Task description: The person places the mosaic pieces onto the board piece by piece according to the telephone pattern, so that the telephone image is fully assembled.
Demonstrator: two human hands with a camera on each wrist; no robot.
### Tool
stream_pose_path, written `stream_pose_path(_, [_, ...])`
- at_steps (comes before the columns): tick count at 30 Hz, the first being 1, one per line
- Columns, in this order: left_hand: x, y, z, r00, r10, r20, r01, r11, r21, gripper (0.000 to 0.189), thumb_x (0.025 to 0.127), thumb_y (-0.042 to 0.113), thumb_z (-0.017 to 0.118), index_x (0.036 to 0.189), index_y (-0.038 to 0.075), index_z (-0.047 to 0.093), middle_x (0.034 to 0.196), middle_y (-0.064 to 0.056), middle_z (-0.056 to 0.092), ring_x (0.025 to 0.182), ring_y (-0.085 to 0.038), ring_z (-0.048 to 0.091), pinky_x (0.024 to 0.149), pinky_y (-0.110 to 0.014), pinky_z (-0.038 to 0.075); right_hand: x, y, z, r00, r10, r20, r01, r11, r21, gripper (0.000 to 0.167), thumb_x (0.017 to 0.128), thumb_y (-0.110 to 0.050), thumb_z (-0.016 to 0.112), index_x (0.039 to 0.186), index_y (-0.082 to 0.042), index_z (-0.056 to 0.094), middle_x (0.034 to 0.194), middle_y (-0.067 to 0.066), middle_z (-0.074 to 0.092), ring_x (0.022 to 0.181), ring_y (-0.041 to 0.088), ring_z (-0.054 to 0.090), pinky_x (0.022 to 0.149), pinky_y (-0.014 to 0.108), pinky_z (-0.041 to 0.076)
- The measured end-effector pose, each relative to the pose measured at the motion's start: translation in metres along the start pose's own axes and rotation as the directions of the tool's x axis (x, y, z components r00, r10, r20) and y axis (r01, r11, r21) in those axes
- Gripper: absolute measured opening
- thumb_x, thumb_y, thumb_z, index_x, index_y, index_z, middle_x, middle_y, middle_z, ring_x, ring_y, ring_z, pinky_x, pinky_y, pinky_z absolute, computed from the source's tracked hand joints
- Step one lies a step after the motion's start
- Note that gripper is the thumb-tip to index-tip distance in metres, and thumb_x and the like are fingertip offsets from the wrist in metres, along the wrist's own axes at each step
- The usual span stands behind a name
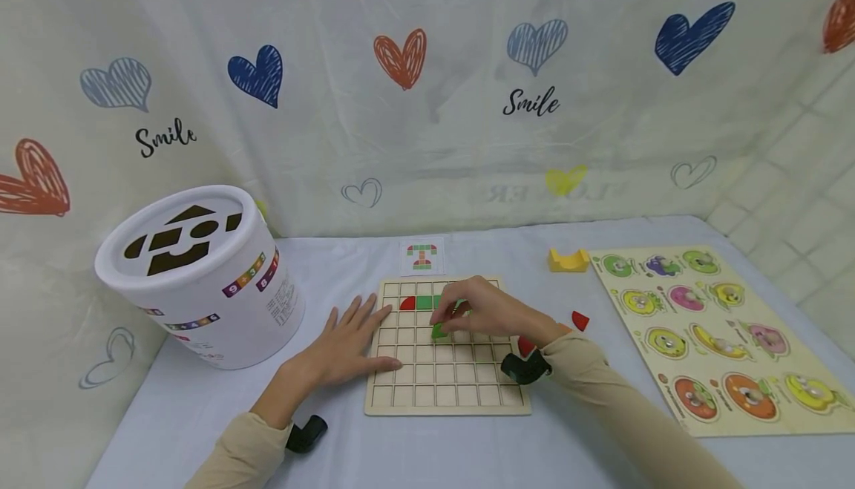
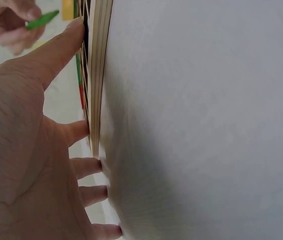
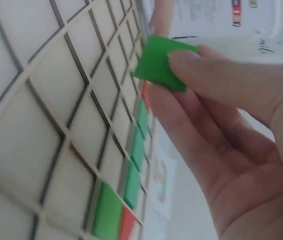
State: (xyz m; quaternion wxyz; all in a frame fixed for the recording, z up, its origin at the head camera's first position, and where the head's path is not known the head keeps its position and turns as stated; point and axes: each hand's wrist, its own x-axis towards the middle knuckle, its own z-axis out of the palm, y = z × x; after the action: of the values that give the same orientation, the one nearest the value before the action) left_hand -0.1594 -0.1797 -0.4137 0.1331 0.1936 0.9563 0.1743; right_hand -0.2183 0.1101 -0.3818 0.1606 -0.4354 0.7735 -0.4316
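A wooden grid board (image 1: 413, 396) lies flat on the cloth. My left hand (image 1: 347, 344) rests at its left edge with fingers spread, the thumb (image 2: 61, 52) over the rim. Above the grid, my right hand (image 1: 477, 303) pinches a green square tile (image 3: 156, 62) between thumb and fingers. An upper row of the board bears a red quarter-round tile (image 1: 408, 303) and green tiles (image 1: 424, 302). Farther along, the right wrist view shows a red tile (image 3: 127, 224) and a lighter green tile (image 3: 106, 212) side by side; in the head view my right hand hides that part.
Behind the board lies a pattern card (image 1: 422, 255). A white bucket (image 1: 220, 318) with a slotted lid stands left. Right are a yellow block (image 1: 568, 260), loose red pieces (image 1: 580, 320), one partly hidden by my wrist, and a fruit puzzle board (image 1: 721, 340).
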Motion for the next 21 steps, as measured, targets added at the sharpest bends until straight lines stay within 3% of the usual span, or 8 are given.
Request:
stream_pose_path(9, [0.001,-0.001,0.001,1.000,0.003,0.003,-0.003,1.000,0.007,0.101,0.092,0.074,0.061,0.167,0.014,0.029,0.175,-0.017,0.010,0.161,-0.041,0.002,0.121,-0.072,0.001,0.027,0.005,0.015,0.982,-0.035,-0.186,0.018,0.995,-0.095,0.013,0.090,0.004,0.078,0.102,0.000,0.080,0.100,0.008,0.076,0.092,0.018,0.072,0.081,0.027,0.061])
stream_pose_path(21, [0.001,-0.002,0.001,1.000,0.004,0.012,-0.004,1.000,0.009,0.101,0.093,0.074,0.059,0.167,0.013,0.028,0.175,-0.016,0.008,0.160,-0.041,0.000,0.122,-0.072,0.001,0.048,0.011,0.031,0.982,-0.005,-0.188,-0.012,0.996,-0.090,0.012,0.090,0.006,0.077,0.102,0.002,0.081,0.099,0.011,0.076,0.093,0.020,0.073,0.081,0.022,0.059])
